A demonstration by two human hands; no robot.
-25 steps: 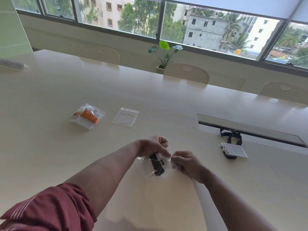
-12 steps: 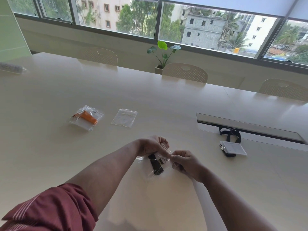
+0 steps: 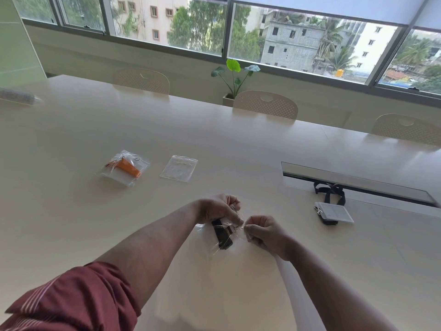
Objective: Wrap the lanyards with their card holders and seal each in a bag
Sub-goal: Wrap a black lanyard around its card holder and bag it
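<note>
A clear plastic bag [image 3: 216, 246] with a wrapped black lanyard [image 3: 222, 235] inside lies on the table in front of me. My left hand [image 3: 218, 209] and my right hand [image 3: 263, 231] both pinch the bag's top edge, fingertips nearly touching. To the far left lies a bag holding an orange lanyard [image 3: 124, 167]. An empty clear bag [image 3: 179, 168] lies beside it. At the right, a loose black lanyard with a card holder [image 3: 333, 211] rests on the table.
The large cream table [image 3: 71, 211] has a long cable slot [image 3: 358, 185] at the right, just behind the loose lanyard. Chairs [image 3: 265, 105] and a potted plant [image 3: 235, 77] stand along the far edge under the windows. A wrapped item [image 3: 16, 96] lies far left.
My hands stay on the bag's top edge with only small finger shifts; the view has tilted slightly.
</note>
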